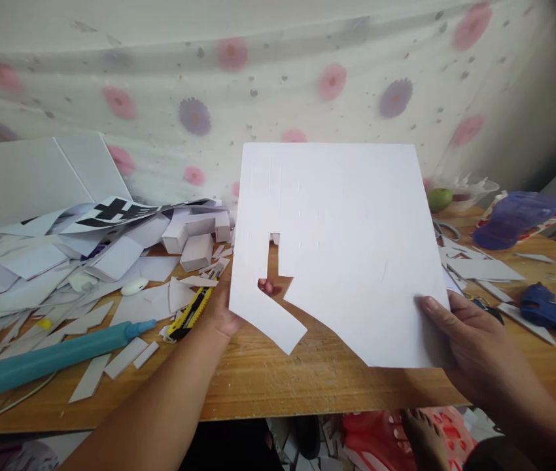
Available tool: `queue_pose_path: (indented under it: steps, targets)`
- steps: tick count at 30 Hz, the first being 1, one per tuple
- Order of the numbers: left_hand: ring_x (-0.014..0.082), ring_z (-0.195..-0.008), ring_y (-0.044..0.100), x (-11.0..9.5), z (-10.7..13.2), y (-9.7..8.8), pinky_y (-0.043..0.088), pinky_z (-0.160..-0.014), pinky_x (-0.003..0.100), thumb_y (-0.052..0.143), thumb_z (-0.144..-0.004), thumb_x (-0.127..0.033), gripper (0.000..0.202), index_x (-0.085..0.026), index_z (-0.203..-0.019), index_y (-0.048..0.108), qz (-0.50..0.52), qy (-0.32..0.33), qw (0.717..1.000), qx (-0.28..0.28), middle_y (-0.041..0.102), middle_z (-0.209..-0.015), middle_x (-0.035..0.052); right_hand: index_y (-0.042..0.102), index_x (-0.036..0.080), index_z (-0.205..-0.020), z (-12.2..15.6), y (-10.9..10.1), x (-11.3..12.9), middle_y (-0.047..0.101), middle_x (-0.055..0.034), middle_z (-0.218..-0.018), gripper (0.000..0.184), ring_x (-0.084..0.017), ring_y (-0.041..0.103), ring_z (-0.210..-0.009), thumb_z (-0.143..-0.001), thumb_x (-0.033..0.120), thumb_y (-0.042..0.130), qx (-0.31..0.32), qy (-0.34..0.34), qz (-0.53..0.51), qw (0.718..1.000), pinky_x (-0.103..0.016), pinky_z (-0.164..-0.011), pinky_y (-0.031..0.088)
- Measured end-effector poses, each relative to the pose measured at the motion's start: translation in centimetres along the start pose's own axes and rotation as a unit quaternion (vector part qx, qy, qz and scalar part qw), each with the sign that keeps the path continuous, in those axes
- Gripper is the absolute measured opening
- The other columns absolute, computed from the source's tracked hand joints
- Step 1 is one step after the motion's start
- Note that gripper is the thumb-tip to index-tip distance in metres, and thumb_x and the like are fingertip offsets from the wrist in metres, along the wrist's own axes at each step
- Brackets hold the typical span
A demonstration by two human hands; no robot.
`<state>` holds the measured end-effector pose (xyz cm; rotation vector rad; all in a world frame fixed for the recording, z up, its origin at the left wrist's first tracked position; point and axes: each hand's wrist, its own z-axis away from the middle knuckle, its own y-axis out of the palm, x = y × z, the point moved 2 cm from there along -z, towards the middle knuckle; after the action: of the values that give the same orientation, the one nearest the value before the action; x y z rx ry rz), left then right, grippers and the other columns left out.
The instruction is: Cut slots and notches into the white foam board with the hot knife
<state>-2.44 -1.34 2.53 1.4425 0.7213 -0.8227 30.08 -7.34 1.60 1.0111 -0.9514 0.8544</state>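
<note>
Holding a white board [347, 216] up above the surface [278, 392], both arms reach forward, the left hand [224, 311] at its lower left edge and the right hand [462, 327] at its lower right corner. The right hand is clamped on the board, thumb laid flat across the front face and the fingers passing behind. The left hand is closed on the other side, mostly behind the board; fingertips show through the cutout, but its thumb cannot be made out. The right forearm runs out at the picture's edge, and the board hides part of the patterned curtain [160, 144] and whatever lies directly behind.

The board looks stiff and plain, with a straight top edge, faint scored lines and small dents. A narrow upright slot opens downward into an angled gap, leaving a slanting strip at lower left; the bottom edge slopes before levelling near the right hand.
</note>
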Motion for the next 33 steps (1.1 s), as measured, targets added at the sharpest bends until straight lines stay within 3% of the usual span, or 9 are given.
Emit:
queue_pose_path:
  steps: [5,9,19,24,25,26,27,31,33]
  targets:
    - [0.0136,-0.047,0.061,-0.5,-1.6,-0.8,0.056,-0.052,0.027,0.09,-0.062,-0.046,0.038,-0.018,-0.077,0.069,-0.03,0.0,0.998,-0.058,0.067,-0.06,-0.0029,0.069,0.026,-0.098,-0.1,-0.5,-0.4,0.08,-0.0054,-0.094,0.044,-0.028,0.077,-0.076,-0.063,0.04,0.091,-0.001,-0.007,0.007,1.0,-0.034,-0.056,0.064]
    - [0.0245,-0.055,0.069,-1.0,-0.8,-0.1,0.058,-0.051,0.036,0.089,-0.048,-0.072,0.069,-0.014,-0.082,0.073,-0.051,-0.034,0.998,-0.028,0.074,-0.07,0.008,0.069,0.026,-0.096,-0.2,-0.6,-0.1,0.08,-0.0034,-0.088,0.039,-0.027,0.077,-0.077,-0.065,0.038,0.089,0.013,-0.042,0.014,0.999,-0.034,-0.062,0.064]
    - [0.0216,-0.063,0.07,-1.3,6.6,1.5,0.058,-0.053,0.03,0.095,-0.054,-0.032,0.043,-0.011,-0.082,0.071,-0.079,0.015,0.996,-0.045,0.075,-0.075,0.0109,0.067,0.023,-0.083,-0.6,-0.1,0.9,0.077,-0.0044,-0.074,0.039,-0.025,0.072,-0.063,-0.068,0.055,0.083,0.104,-0.147,0.102,0.978,-0.033,-0.055,0.055]
    - [0.0176,-0.056,0.067,-5.6,9.6,0.3,0.059,-0.051,0.029,0.082,-0.063,-0.02,0.027,-0.012,-0.085,0.069,-0.085,0.076,0.989,-0.097,0.074,-0.073,0.0074,0.064,0.024,-0.121,0.5,0.9,3.0,0.075,-0.0105,-0.12,0.067,-0.03,0.073,-0.105,-0.082,0.076,0.051,0.162,-0.206,0.137,0.955,-0.04,-0.082,0.06]
    - [0.0155,-0.053,0.065,-7.0,10.2,-0.2,0.059,-0.051,0.027,0.079,-0.065,-0.019,0.028,-0.013,-0.089,0.068,-0.086,0.1,0.985,-0.112,0.073,-0.071,0.005,0.058,0.023,-0.134,0.7,1.2,3.2,0.069,-0.0118,-0.134,0.072,-0.029,0.069,-0.116,-0.09,0.075,0.035,0.182,-0.223,0.168,0.943,-0.042,-0.089,0.059]
    - [0.015,-0.052,0.064,-8.6,10.8,-0.8,0.058,-0.049,0.026,0.078,-0.064,-0.017,0.03,-0.013,-0.091,0.067,-0.091,0.122,0.98,-0.127,0.073,-0.07,0.0039,0.044,0.023,-0.149,0.8,1.7,3.2,0.058,-0.0124,-0.147,0.076,-0.025,0.065,-0.125,-0.098,0.067,0.009,0.218,-0.265,0.29,0.893,-0.041,-0.094,0.057]
    - [0.0149,-0.052,0.064,-10.2,11.4,-1.3,0.06,-0.05,0.027,0.076,-0.064,-0.015,0.031,-0.012,-0.093,0.067,-0.097,0.149,0.974,-0.141,0.073,-0.069,0.0034,0.04,0.021,-0.152,0.8,2.1,2.9,0.056,-0.0144,-0.15,0.073,-0.025,0.064,-0.126,-0.1,0.061,0.007,0.222,-0.269,0.34,0.873,-0.043,-0.096,0.056]
    - [0.0144,-0.051,0.063,-15.3,14.5,-2.2,0.058,-0.045,0.024,0.074,-0.069,-0.015,0.026,-0.019,-0.094,0.066,-0.128,0.291,0.926,-0.202,0.074,-0.07,-0.0039,0.059,0.014,-0.139,0.2,5.2,0.1,0.06,-0.0193,-0.144,0.054,-0.033,0.054,-0.136,-0.096,0.046,0.057,0.248,-0.264,0.481,0.799,-0.049,-0.114,0.042]
    - [0.0172,-0.059,0.069,-16.0,15.9,-1.8,0.06,-0.05,0.028,0.073,-0.077,-0.019,0.018,-0.023,-0.092,0.065,-0.162,0.323,0.907,-0.217,0.074,-0.073,-0.0088,0.059,0.014,-0.139,-0.1,7.7,-1.5,0.055,-0.018,-0.149,0.05,-0.033,0.046,-0.143,-0.095,0.038,0.064,0.269,-0.276,0.535,0.752,-0.052,-0.119,0.034]
